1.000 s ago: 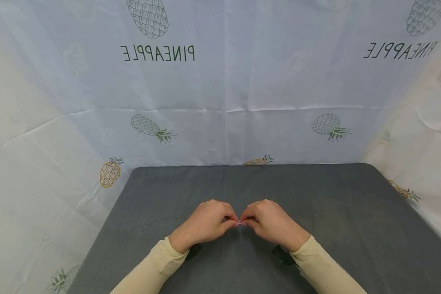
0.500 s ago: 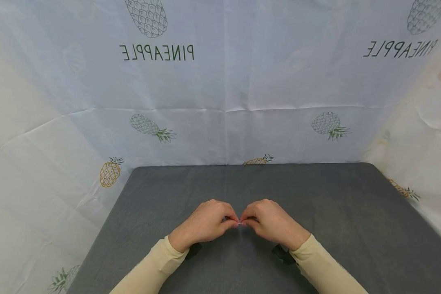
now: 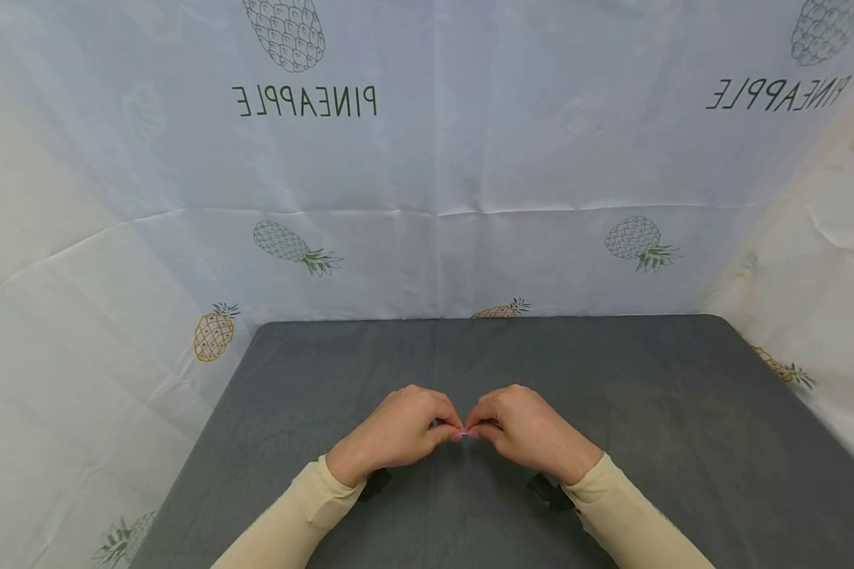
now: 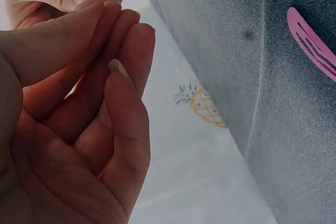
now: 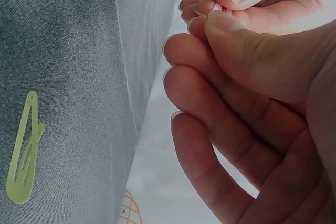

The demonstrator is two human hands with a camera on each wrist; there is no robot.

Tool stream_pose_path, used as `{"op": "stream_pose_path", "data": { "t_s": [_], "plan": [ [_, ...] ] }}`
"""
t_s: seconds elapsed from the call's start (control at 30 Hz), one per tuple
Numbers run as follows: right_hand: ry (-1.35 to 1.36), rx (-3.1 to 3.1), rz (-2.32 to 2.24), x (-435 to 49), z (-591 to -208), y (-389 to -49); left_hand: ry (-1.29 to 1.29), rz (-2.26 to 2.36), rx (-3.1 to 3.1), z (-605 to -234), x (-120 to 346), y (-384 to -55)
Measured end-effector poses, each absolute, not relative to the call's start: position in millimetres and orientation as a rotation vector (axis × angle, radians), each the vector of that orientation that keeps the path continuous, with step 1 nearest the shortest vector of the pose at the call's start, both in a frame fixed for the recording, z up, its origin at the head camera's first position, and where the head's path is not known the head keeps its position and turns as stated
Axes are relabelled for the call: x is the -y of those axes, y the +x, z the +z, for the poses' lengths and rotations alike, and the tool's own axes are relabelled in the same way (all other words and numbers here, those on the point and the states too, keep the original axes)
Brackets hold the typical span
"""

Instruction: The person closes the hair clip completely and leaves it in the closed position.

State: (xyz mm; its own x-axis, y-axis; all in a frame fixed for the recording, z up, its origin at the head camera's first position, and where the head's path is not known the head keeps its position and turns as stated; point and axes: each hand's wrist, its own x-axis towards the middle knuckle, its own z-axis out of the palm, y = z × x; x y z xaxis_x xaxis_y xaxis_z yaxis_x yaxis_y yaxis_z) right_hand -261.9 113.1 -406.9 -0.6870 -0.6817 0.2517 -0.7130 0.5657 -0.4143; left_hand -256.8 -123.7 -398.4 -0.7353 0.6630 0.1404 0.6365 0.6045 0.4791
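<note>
My left hand (image 3: 407,431) and right hand (image 3: 528,435) meet tip to tip above the dark grey table. Between them is a small pink-and-white thing (image 3: 464,431), mostly covered by the fingertips. Each hand pinches it with thumb and forefinger. The right wrist view shows light stripes on this pink-and-white thing (image 5: 220,8), but I cannot tell its kind. The other left fingers (image 4: 128,108) are bent and hold nothing, as are the other right fingers (image 5: 199,93).
A pink snap hair clip (image 4: 314,45) lies on the grey surface in the left wrist view. In the right wrist view lies a yellow-green snap hair clip (image 5: 23,150). White pineapple-print cloth (image 3: 541,158) hangs behind and beside the table (image 3: 341,363).
</note>
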Motion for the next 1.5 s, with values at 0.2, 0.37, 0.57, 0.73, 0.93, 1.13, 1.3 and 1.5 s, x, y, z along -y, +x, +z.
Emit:
{"op": "stream_pose_path", "data": {
  "t_s": [0.2,0.37,0.57,0.73,0.93,1.13,1.3,1.5],
  "plan": [
    [1.223,2.724,0.777,-113.4,-407.2,-262.2,1.114,0.797,-2.759,-398.6,123.8,-257.0],
    [1.235,2.720,0.793,-113.6,-407.3,-262.2,1.114,0.786,-2.761,-398.4,123.9,-257.3],
    [1.243,2.719,0.803,-113.5,-407.2,-262.5,1.122,0.789,-2.759,-397.7,124.0,-257.4],
    [1.247,2.724,0.805,-113.5,-407.5,-262.7,1.131,0.781,-2.761,-398.2,123.8,-258.2],
    [1.250,2.722,0.801,-113.7,-406.9,-262.8,1.134,0.780,-2.760,-398.5,124.0,-258.5],
    [1.260,2.720,0.795,-113.8,-405.6,-262.9,1.131,0.777,-2.759,-398.3,123.8,-258.2],
    [1.270,2.715,0.789,-113.9,-406.2,-263.3,1.146,0.800,-2.744,-399.0,124.0,-258.1],
    [1.278,2.709,0.789,-114.0,-407.3,-263.8,1.151,0.805,-2.739,-400.1,124.2,-258.2]
  ]
}}
